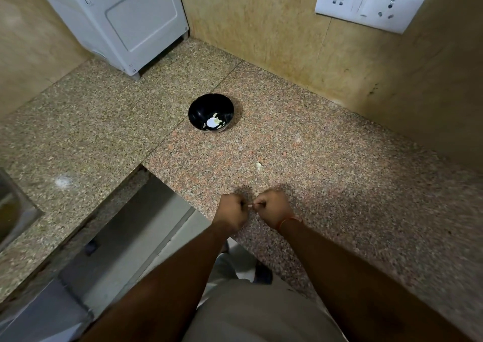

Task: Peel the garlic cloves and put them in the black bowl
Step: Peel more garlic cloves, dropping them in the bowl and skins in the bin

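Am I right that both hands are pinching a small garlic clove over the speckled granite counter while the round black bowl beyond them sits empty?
Not quite: the round black bowl is not empty. The head view shows pale garlic pieces lying in it. The rest holds: the left hand and right hand pinch a small garlic clove between them over the speckled granite counter, with the bowl beyond them.

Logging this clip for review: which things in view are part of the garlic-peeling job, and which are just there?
Part of the job:
- black bowl, pale garlic pieces inside
- left hand and right hand, fingers curled, pinching something small and pale between them, probably a clove
- scrap of peel on the counter

Just there:
- white appliance
- wall socket panel
- sink edge
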Tool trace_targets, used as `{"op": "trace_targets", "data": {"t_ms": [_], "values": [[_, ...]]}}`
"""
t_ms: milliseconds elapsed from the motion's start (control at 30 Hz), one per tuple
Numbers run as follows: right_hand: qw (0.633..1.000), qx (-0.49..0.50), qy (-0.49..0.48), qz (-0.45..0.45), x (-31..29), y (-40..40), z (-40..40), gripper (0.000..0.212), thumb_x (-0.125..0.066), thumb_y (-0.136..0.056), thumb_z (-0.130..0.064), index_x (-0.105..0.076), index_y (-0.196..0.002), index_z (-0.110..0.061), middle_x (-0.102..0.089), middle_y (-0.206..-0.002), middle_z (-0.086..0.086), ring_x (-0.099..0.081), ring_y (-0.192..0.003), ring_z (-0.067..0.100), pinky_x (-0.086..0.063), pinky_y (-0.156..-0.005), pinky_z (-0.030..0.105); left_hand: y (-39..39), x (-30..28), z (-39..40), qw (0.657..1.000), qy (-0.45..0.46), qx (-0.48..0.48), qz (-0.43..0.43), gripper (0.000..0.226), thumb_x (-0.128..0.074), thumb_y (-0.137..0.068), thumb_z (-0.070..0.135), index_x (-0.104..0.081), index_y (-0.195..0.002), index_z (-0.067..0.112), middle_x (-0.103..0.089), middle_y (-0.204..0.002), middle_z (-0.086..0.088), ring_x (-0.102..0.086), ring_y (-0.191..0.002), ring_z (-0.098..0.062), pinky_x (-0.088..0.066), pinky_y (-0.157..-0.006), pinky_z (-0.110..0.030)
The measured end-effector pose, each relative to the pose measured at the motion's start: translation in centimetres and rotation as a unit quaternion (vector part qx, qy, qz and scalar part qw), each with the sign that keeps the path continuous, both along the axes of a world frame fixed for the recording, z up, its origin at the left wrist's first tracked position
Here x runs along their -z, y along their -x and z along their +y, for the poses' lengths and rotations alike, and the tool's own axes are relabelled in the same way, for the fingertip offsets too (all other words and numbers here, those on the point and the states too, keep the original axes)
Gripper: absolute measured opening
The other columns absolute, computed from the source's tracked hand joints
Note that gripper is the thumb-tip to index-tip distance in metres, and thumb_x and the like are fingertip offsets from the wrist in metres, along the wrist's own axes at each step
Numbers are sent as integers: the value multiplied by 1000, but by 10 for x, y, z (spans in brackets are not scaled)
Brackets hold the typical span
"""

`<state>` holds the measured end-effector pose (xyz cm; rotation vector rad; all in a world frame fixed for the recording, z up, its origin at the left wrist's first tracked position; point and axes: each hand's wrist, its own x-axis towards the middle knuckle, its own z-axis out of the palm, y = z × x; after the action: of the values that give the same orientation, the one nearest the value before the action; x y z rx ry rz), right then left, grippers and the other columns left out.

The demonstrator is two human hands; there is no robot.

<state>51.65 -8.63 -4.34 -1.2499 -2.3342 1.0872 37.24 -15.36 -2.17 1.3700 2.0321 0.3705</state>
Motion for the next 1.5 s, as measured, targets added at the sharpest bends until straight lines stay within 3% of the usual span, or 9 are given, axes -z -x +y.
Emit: {"op": "trace_targets", "data": {"t_ms": [67, 133, 300, 567, 767, 867, 1100, 1333, 1500], "values": [[999, 35, 38, -6, 5, -3, 0, 33, -66, -78, -4, -66, -54, -27, -62, -54, -5, -55, -52, 13, -38, -66, 21, 0, 5, 1, 1000, -13, 0, -2, 23, -57, -90, 1, -66, -73, 12, -64, -74, -3, -53, -64, -16, -47, -70, -36], [996, 48, 67, -21, 6, -5, 2, 19, -70, -81, -7, -80, -70, -17, -75, -71, 1, -63, -61, 10, -46, -68, 16, 1, 7, 1, 999, -36, -15, -20, 27, -56, -92, 2, -79, -98, 13, -72, -92, 2, -64, -77, -14, -50, -75, -26], [996, 55, 69, -32, 2, -5, 6, 20, -69, -80, -4, -81, -69, -16, -76, -70, -1, -70, -65, 12, -52, -72, 18, 0, 5, 6, 998, -58, -3, -26, 21, -65, -84, -1, -77, -73, 13, -70, -70, -4, -62, -64, -20, -46, -61, -31], [996, 68, 54, -32, 6, -5, 8, 23, -66, -76, -3, -80, -66, -18, -75, -68, -4, -66, -62, 7, -50, -66, 14, -4, 8, 12, 996, -33, -48, -64, 18, -71, -86, -1, -79, -75, 12, -63, -65, 10, -53, -54, 4, -39, -54, -6], [994, 74, 75, -35, 12, -7, 11, 18, -76, -75, -7, -78, -65, -21, -72, -67, -8, -66, -65, 5, -53, -68, 21, -1, 16, 9, 964, 19, -194, -179, 18, -82, -85, 0, -74, -69, 5, -69, -57, -9, -61, -41, -17, -50, -44, -28], [996, 62, 55, -31, 15, -8, 11, 19, -75, -74, -8, -76, -63, -22, -71, -67, -10, -64, -66, 3, -51, -67, 20, -2, 15, 9, 942, 47, -254, -214, 16, -83, -83, 0, -72, -72, -4, -69, -59, -21, -60, -38, -23, -47, -39, -28], [998, 40, 17, -54, 15, -8, 10, 18, -73, -69, -4, -72, -59, -19, -67, -65, -8, -58, -70, 9, -50, -67, 30, 2, 11, 8, 992, -4, -127, -20, 30, -82, -79, 11, -63, -61, 25, -58, -59, 12, -54, -53, -1, -35, -47, -10], [996, 63, 32, -52, 22, -7, 10, 19, -65, -73, -6, -70, -63, -20, -66, -69, -9, -57, -76, 9, -48, -77, 27, -6, 7, 7, 992, -24, -92, 85, 11, -74, -87, 23, -74, -98, 26, -52, -105, 2, -53, -76, -17, -42, -67, -27], [996, 63, 17, -66, 17, -9, 7, 22, -64, -73, -2, -69, -59, -19, -64, -66, -6, -55, -71, 12, -43, -72, 25, -14, 4, 7, 996, -30, -26, 77, 19, -62, -91, 17, -72, -77, 24, -72, -86, 2, -57, -65, -12, -34, -54, -24]]}}
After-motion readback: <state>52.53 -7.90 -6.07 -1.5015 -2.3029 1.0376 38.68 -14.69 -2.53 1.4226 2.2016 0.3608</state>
